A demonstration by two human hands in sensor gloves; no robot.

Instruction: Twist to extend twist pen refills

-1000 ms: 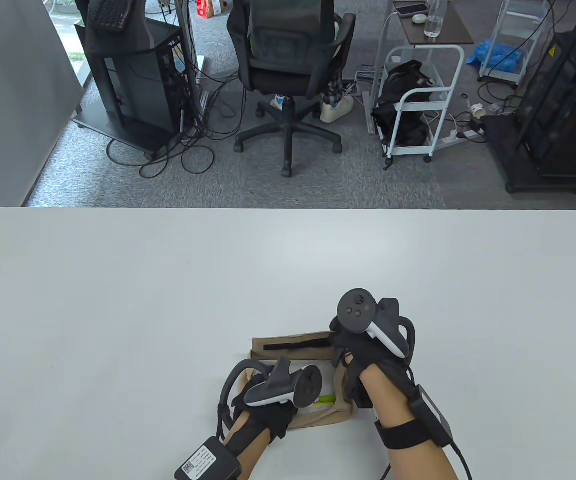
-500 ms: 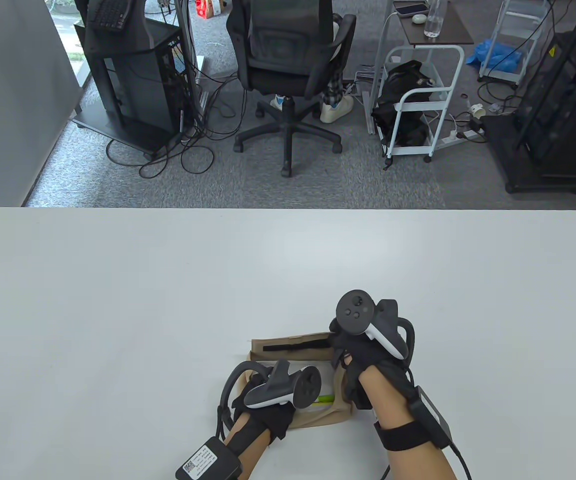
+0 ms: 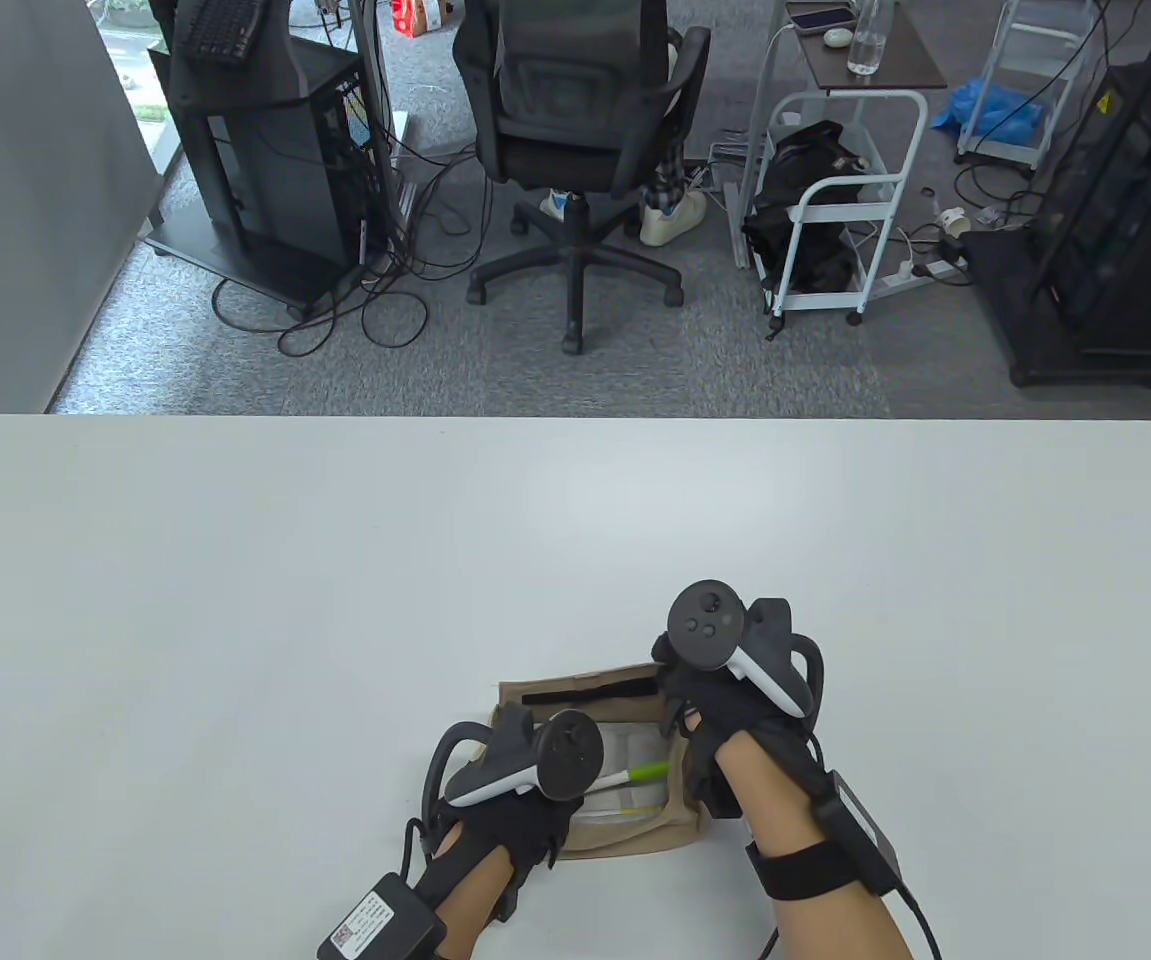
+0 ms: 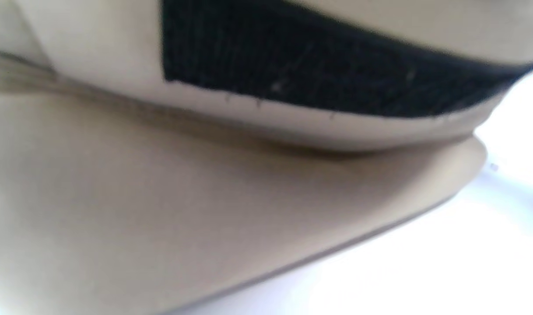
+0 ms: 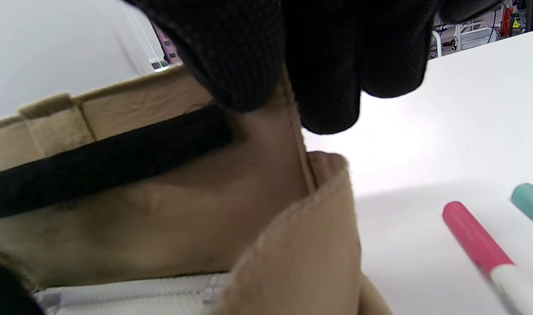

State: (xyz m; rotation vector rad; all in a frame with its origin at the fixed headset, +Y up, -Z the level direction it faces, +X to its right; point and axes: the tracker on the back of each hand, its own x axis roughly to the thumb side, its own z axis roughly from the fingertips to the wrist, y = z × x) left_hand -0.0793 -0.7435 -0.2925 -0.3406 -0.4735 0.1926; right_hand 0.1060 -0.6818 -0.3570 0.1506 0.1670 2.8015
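A tan fabric pen pouch (image 3: 635, 835) lies open near the table's front edge. It fills the left wrist view (image 4: 205, 197). My left hand (image 3: 575, 790) is over the pouch's left part. A pen with a green tip and white barrel (image 3: 640, 773) sticks out to the right from under it; the fingers are hidden by the tracker. My right hand (image 3: 670, 700) pinches the pouch's right rim, its fingers (image 5: 327, 87) closed on the tan edge (image 5: 301, 144). A pink pen (image 5: 472, 238) and a teal pen (image 5: 529, 203) lie on the table to the right of the pouch.
A black hook-and-loop strip (image 3: 585, 692) runs along the pouch's raised far flap. White mesh lining (image 5: 131, 295) shows inside the pouch. The white table (image 3: 335, 560) stretches far and wide around the pouch. An office chair (image 3: 580, 120) and carts stand beyond the table.
My left hand has shifted left and toward me. More of the green-and-white pen now shows, and its tip sits a little higher. My right hand has stayed on the pouch rim.
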